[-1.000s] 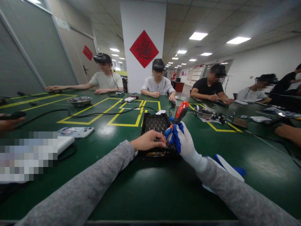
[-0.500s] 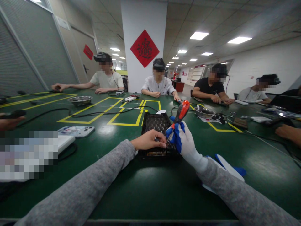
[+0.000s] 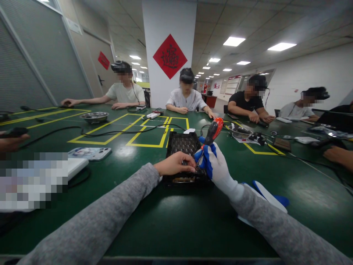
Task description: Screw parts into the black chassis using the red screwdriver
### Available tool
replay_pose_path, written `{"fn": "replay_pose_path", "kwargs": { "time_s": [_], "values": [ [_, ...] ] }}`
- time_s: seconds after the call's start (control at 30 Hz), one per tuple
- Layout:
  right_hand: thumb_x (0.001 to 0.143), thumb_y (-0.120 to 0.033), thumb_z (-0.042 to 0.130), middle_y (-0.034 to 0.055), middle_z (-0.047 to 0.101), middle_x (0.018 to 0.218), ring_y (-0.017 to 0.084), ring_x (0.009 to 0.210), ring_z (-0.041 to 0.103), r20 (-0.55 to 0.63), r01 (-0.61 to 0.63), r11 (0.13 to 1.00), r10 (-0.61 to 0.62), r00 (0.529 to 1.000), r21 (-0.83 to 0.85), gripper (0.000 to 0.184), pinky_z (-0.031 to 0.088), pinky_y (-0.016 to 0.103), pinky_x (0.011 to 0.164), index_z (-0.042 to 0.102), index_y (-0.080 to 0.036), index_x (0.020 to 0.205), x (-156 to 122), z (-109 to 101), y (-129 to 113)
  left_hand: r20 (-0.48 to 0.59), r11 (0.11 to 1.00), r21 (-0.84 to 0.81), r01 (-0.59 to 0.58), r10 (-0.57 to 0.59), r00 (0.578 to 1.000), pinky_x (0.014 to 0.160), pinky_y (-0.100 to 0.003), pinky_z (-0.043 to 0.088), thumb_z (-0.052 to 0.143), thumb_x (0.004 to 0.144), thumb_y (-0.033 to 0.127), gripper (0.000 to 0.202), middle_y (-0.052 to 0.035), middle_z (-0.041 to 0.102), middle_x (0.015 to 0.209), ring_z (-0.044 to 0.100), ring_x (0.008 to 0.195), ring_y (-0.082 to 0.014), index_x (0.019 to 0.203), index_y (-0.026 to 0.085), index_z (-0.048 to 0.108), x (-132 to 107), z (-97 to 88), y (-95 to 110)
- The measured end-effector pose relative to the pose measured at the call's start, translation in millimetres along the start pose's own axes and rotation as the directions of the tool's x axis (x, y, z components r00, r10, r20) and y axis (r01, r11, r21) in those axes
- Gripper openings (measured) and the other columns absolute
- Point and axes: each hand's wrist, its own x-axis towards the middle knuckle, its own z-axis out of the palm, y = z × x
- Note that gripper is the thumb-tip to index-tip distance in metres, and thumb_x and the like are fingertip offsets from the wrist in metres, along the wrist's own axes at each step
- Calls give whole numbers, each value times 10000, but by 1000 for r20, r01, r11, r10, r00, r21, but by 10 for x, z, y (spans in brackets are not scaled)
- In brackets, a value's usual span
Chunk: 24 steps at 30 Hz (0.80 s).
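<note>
A red and dark grey screwdriver [image 3: 213,131] leans up and to the right in front of me. My right hand [image 3: 217,165], in a white and blue glove, is closed around its lower part. The thin shaft points down to a black plastic housing [image 3: 183,141] with a grid-like inner surface, flat on the table. My bare left hand [image 3: 176,163] rests over the housing's near part. Its thumb and fingers are pinched together beside the screwdriver's tip; whatever lies between them is too small to make out. The tip itself is mostly hidden by my fingers.
A spare blue-white glove [image 3: 268,197] lies under my right forearm. To the left are a phone [image 3: 92,154] and a white device [image 3: 78,167]. A metal bowl [image 3: 94,117], black cables and yellow tape outlines are on the green table [image 3: 165,228]. Several people sit around it.
The screwdriver's handle has tilted slightly to the right and turned a little in my right hand. My left hand stays in place at its tip.
</note>
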Motion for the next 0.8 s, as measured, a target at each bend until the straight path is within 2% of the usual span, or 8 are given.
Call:
{"fn": "replay_pose_path", "kwargs": {
  "time_s": [0.2, 0.33, 0.47, 0.8],
  "values": [
    [854, -431, 437, -24, 567, 706, 66, 474, 455, 29, -31, 999, 30, 999, 11, 368, 401, 189, 445, 475, -232, 1161, -7, -3, -3, 86, 999, -19, -49, 51, 995, 788, -226, 437, 545, 812, 265, 205, -55, 664, 846, 593, 807, -128, 846, 102, 665, -3, -10, 23],
    [859, -424, 431, -22, 562, 701, 68, 509, 464, -20, -7, 1000, 7, 1000, -12, 373, 406, 188, 479, 482, -225, 1170, -11, -9, -3, 43, 1000, 8, -3, 3, 999, 778, -227, 440, 597, 774, 286, 203, -48, 666, 837, 597, 788, -127, 846, 107, 661, 1, -3, 18],
    [863, -420, 429, -20, 562, 714, 73, 535, 473, -19, -6, 1000, 5, 1000, -22, 366, 414, 198, 504, 485, -231, 1171, -13, -9, -7, 26, 999, -17, 32, -31, 999, 756, -238, 448, 638, 737, 300, 207, -40, 656, 800, 592, 752, -126, 806, 105, 649, 1, 3, 12],
    [853, -418, 442, -18, 562, 736, 77, 540, 489, -5, -31, 997, 31, 1000, 68, 362, 410, 197, 484, 476, -239, 1166, -7, 5, -13, 28, 1000, 16, 8, -8, 1000, 769, -235, 442, 603, 768, 285, 193, -44, 661, 814, 588, 767, -122, 818, 107, 655, -1, -8, 13]
  ]
}}
